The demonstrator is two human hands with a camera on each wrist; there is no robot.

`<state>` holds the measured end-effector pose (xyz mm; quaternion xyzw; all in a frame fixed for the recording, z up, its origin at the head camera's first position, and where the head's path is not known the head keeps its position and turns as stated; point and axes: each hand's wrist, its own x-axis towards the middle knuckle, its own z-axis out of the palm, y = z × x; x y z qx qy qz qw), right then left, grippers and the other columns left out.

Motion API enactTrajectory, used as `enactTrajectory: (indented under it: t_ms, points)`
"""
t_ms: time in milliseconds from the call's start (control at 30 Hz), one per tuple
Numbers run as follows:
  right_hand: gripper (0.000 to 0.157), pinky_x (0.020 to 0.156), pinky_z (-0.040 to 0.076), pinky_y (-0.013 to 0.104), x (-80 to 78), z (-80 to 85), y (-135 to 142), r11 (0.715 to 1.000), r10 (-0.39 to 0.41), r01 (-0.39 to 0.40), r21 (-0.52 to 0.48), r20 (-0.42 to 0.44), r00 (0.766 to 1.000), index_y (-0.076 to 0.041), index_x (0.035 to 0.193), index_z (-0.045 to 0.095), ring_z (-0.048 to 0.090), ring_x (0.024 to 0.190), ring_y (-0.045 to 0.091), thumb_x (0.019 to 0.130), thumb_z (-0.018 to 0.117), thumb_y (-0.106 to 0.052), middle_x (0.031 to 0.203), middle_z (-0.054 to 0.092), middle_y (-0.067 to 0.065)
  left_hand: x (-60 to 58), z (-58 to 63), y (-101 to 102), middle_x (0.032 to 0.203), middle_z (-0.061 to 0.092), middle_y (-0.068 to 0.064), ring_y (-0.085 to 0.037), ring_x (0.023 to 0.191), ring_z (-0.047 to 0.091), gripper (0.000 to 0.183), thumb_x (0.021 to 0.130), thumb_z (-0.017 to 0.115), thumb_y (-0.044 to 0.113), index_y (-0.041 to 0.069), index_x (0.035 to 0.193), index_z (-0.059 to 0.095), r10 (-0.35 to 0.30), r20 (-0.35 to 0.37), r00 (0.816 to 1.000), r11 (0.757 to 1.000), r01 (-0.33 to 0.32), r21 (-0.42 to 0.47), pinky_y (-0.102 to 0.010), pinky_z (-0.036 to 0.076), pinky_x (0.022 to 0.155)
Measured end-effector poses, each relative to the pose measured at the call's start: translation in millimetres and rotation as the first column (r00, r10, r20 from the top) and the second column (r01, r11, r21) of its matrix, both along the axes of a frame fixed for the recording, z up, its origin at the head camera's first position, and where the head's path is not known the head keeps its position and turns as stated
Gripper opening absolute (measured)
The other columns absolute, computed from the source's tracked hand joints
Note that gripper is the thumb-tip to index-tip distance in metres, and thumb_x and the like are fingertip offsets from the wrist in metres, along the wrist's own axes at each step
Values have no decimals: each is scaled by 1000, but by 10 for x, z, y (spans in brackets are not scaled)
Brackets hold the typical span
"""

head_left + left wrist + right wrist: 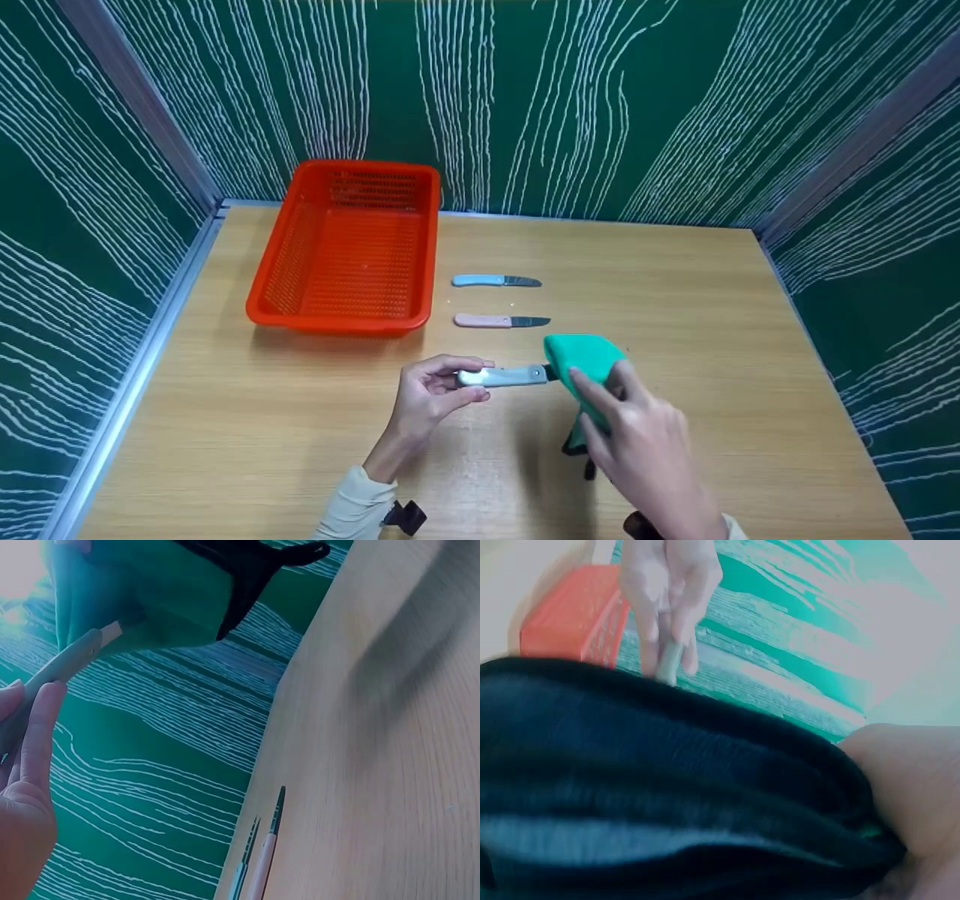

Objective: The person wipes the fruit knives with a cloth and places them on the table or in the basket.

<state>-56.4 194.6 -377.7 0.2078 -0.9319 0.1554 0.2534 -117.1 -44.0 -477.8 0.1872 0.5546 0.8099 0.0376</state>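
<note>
My left hand pinches the pale grey-green handle of a small knife between thumb and fingers, above the table. A green cloth with black trim and a hanging loop covers most of that knife's blade; only a short piece next to the handle shows. My right hand holds the cloth around the blade, with thumb and fingers pressing it. Dark folds of the cloth fill much of the right wrist view. Beyond the hands lie a pink-handled knife and a blue-handled knife, side by side, blades pointing right.
A red plastic basket with perforated walls stands at the back left of the wooden table. Green panels with white wavy lines enclose the back and sides. Small crumbs lie near the two knives.
</note>
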Motion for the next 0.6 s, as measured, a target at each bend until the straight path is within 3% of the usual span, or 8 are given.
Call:
enactTrajectory:
  t_ms: [233, 600]
  points:
    - [38, 36, 25, 16, -48, -111, -103, 998, 27, -26, 64, -8, 1000, -11, 102, 74, 31, 45, 10, 65, 73, -3, 79, 43, 6, 8, 15, 5, 105, 67, -21, -34, 82, 67, 28, 78, 74, -3, -11, 103, 66, 30, -6, 1000, 999, -31, -29, -40, 57, 76]
    - [33, 35, 27, 18, -109, -221, -96, 994, 11, -11, 106, 0, 1000, -11, 100, 75, 35, 44, 15, 68, 72, -4, 79, 44, 9, 19, 9, 6, 105, 68, -21, -31, 83, 68, 27, 77, 74, -4, -12, 101, 66, 41, -22, 999, 999, -41, 2, -39, 57, 77]
